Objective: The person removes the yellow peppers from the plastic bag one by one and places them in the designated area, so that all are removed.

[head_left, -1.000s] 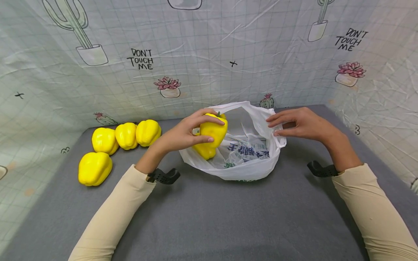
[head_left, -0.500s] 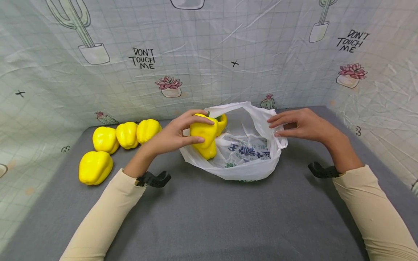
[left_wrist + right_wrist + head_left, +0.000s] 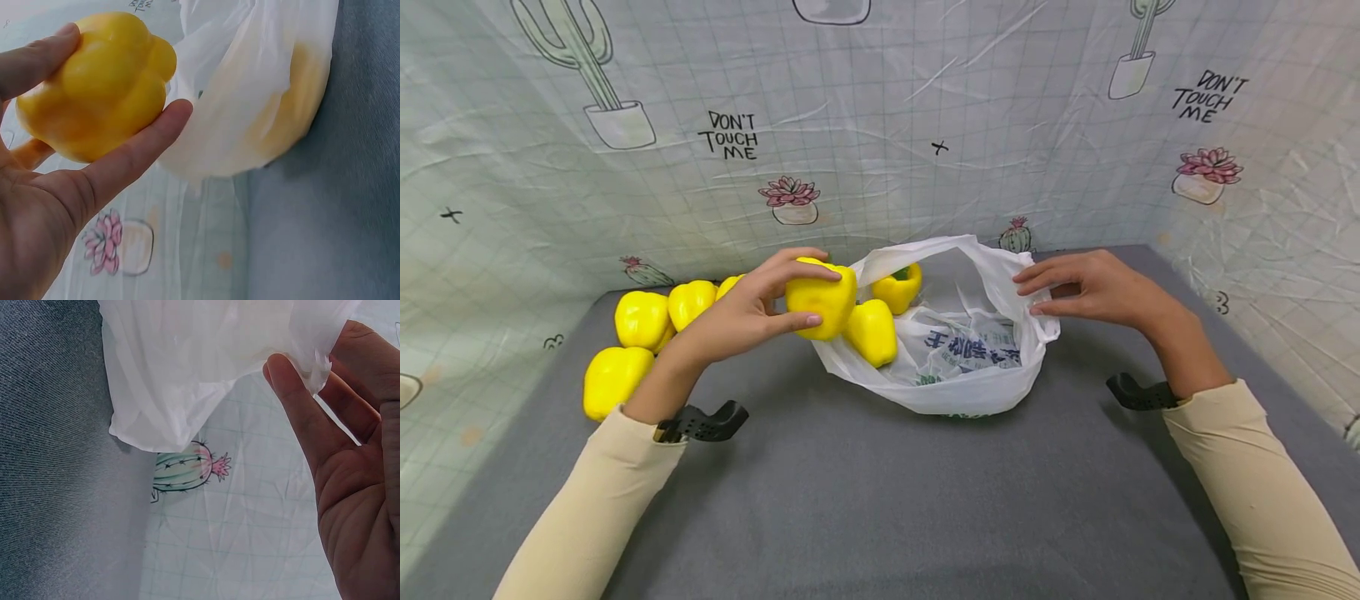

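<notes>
My left hand grips a yellow bell pepper between thumb and fingers, beside the left rim of a white plastic bag. The left wrist view shows the pepper's lobed end held clear of the bag's side. Inside the bag lie two more yellow peppers, one at the left front and one farther back with a green stem. My right hand pinches the bag's right rim; the right wrist view has the thumb against the bunched plastic.
Several yellow peppers sit at the table's left, among them a front one and a back one, partly behind my left arm. The grey table meets a patterned cloth backdrop at the rear.
My left hand has moved left with the pepper, from over the bag's opening to outside its left rim. Both peppers in the bag are now more exposed. My right hand has stayed at the rim.
</notes>
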